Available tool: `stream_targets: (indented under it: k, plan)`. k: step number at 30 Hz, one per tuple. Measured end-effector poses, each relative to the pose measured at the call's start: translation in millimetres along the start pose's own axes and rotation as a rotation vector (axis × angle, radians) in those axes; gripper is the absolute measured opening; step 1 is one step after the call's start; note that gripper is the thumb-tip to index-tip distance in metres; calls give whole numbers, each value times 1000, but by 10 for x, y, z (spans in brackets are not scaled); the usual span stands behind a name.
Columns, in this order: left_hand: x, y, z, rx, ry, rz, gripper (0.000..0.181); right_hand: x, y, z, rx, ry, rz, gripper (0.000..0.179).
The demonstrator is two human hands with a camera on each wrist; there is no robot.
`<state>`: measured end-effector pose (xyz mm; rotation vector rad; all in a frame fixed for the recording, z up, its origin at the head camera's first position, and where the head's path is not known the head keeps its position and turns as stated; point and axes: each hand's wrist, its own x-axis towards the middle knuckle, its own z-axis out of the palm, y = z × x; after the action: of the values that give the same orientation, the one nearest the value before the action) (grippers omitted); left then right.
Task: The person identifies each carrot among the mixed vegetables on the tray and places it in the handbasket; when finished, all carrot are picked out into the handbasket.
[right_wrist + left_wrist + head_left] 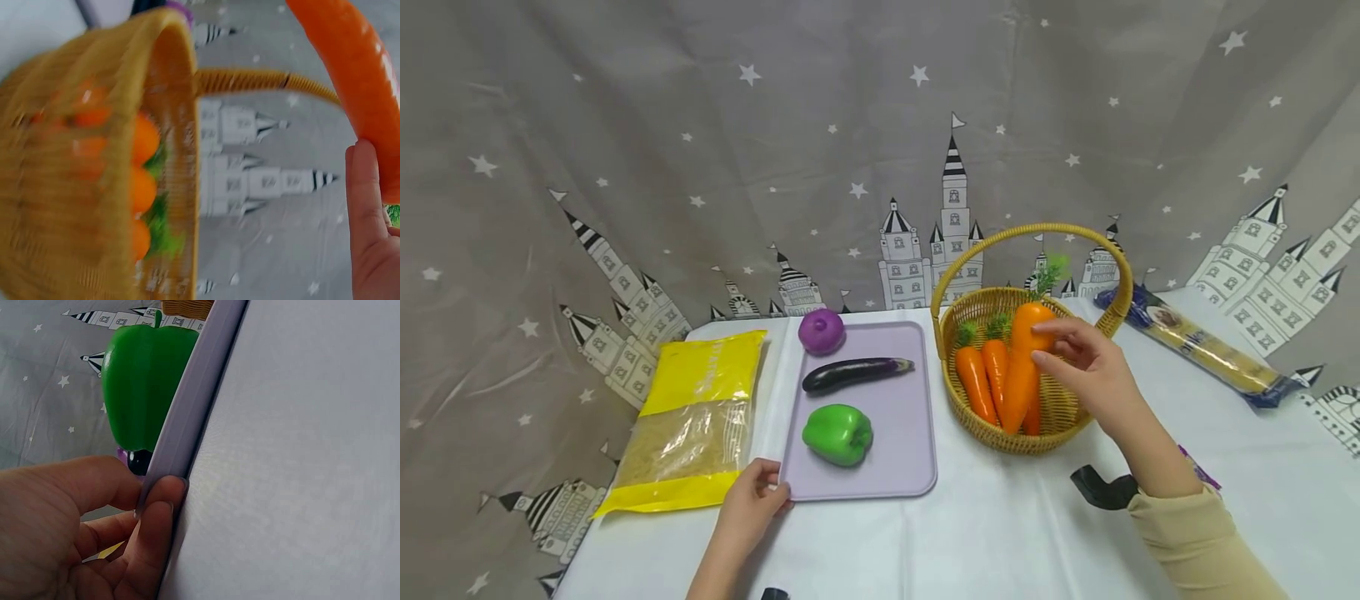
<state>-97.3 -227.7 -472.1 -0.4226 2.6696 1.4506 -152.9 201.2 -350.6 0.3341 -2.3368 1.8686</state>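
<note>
My right hand (1088, 367) pinches a large orange carrot (1024, 367) with a green leafy top, held above the wicker basket (1060, 443). In the right wrist view the carrot (350, 69) is apart from the basket (94, 187). Several more carrots (975, 385) lie inside the basket. My left hand (752, 504) grips the near left corner of the lilac tray (898, 450), thumb on one side of the rim and fingers on the other. On the tray sit a purple onion (822, 332), an eggplant (857, 374) and a green bell pepper (838, 435).
A yellow bag of grain-like food (688, 425) lies left of the tray. At the far right rests a blue and clear pack of noodles (1202, 343). A black curved object (1101, 488) is by my right wrist, and a purple wrapper (1199, 468) is partly hidden behind it.
</note>
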Motion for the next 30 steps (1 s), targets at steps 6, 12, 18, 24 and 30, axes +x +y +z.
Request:
stream_targets:
  k: [6, 12, 18, 24, 30]
  plan:
    - [-23, 5, -29, 13, -4, -5, 31, 17, 217, -194, -169, 24, 34, 36]
    - [-12, -11, -55, 16, -2, 6, 30, 105, 362, -288, -330, -3, 77, 40]
    - [-6, -17, -39, 10, -4, 6, 30, 185, 489, -302, -429, -50, 152, 39]
    - [-1, -12, -13, -5, -14, 10, 30, 241, 635, -286, -585, -86, 204, 35]
    - [18, -3, 6, 11, -15, -6, 30, 287, 677, -213, -742, -97, 182, 35]
